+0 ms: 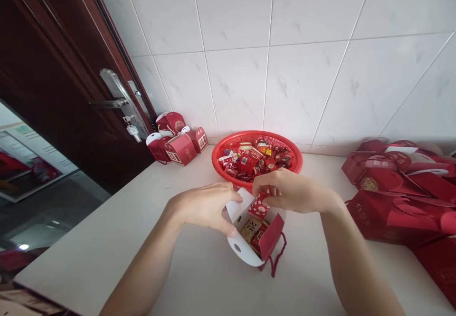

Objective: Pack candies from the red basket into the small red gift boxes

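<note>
Red packet point(258, 206) gripped over a card box point(272, 236)
Right hand point(283, 191) pinches it, fingertips partly hidden; left hand point(208, 206), half-open, touches seven-o'clock flap point(245, 252).

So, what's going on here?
On a white table, a person's left hand spreads over the flaps of an open carton, while the right hand holds a red, white-patterned packet at its opening. Other packets lie inside. Behind is a red basket of more packets.
</note>
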Action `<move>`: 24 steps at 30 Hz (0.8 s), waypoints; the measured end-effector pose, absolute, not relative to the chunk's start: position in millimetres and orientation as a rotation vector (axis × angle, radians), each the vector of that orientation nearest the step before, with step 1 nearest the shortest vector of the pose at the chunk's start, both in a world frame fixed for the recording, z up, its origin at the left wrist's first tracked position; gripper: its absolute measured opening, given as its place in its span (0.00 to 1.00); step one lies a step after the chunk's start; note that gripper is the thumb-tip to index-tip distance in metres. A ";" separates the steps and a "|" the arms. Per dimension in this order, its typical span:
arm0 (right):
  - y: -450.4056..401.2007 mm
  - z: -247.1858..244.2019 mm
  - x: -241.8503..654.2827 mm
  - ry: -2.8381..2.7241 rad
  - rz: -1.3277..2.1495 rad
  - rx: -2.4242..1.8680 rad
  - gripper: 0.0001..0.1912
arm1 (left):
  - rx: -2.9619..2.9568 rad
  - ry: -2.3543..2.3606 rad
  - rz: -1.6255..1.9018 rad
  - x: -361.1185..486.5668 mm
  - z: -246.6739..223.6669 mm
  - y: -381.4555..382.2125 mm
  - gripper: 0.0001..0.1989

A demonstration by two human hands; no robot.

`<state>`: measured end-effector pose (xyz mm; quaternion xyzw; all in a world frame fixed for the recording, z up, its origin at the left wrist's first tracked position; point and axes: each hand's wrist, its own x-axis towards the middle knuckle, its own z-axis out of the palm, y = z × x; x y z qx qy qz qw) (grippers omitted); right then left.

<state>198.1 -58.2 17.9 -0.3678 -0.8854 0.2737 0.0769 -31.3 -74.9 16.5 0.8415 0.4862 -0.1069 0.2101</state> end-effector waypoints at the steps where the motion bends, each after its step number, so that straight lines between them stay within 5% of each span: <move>1: -58.6 16.8 196.3 -2.673 0.832 -1.104 0.12 | 2.319 1.361 -0.324 -30.6 16.8 -75.7 0.28; 17: -61.2 0.9 177.6 -2.891 0.623 -1.386 0.11 | 2.259 1.311 -0.304 -27.8 19.9 -79.4 0.19; 24: -60.3 -1.7 172.9 -3.018 0.911 -1.063 0.13 | 2.265 1.272 -0.287 -29.2 18.4 -79.1 0.16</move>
